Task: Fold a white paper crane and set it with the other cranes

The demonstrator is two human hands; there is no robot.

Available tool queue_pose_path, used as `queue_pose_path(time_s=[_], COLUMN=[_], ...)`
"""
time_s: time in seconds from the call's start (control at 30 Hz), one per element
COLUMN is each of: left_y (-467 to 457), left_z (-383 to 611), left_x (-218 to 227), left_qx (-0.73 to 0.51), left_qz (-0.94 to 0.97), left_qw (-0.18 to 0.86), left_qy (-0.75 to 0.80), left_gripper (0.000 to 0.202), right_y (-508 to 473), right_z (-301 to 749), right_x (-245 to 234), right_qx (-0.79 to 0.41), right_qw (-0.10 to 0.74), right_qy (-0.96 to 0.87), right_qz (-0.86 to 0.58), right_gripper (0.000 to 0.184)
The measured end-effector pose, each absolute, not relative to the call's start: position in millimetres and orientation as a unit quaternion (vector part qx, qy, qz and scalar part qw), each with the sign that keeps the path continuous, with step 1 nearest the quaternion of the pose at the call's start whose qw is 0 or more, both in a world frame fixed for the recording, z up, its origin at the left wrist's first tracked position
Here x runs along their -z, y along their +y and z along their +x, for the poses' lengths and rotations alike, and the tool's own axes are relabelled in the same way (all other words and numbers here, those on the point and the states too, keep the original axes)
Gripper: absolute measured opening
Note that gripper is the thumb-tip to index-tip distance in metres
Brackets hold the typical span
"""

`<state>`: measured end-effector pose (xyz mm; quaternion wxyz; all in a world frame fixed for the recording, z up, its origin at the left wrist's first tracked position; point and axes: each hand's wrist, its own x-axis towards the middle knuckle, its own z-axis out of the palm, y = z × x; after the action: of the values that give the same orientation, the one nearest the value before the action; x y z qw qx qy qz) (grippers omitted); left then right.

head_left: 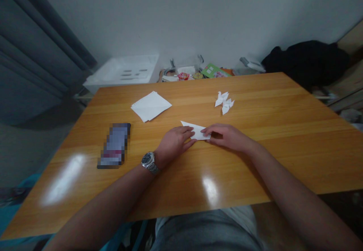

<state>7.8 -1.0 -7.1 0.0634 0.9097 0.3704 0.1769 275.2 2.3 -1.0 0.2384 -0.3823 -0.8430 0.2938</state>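
Observation:
A folded sheet of white paper (199, 132) lies on the wooden table (255, 160) in front of me, its pointed end toward the upper left. My left hand (176, 142) holds its left part, fingers over the top and thumb at the near edge. At the right end, my right hand (224, 135) grips the paper between thumb and fingers, hiding that corner. Beyond my right hand are two small white paper cranes (225, 102), close together. A stack of square white paper (151, 106) sits farther back on the left.
A phone (115, 145) with a blurred screen lies left of my left arm. Behind the table's far edge are a white plastic bin (124, 69), a green box (215, 70) and small items. Dark cloth (309, 62) is heaped at the back right.

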Motion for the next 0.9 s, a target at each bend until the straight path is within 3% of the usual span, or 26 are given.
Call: queue_pose_path(time_s=[0.9], left_y=[-7.2], left_z=[10.5], left_x=[6.8], left_qx=[-0.155], left_qz=[0.945], left_qw=[0.069], left_qy=[0.278], left_gripper=[0.036], right_y=[9.8], right_z=[267.5], right_x=[13.3], right_qx=[-0.186], right_qw=[0.310], right_qy=[-0.806], right_qz=[-0.468], right_gripper=[0.018])
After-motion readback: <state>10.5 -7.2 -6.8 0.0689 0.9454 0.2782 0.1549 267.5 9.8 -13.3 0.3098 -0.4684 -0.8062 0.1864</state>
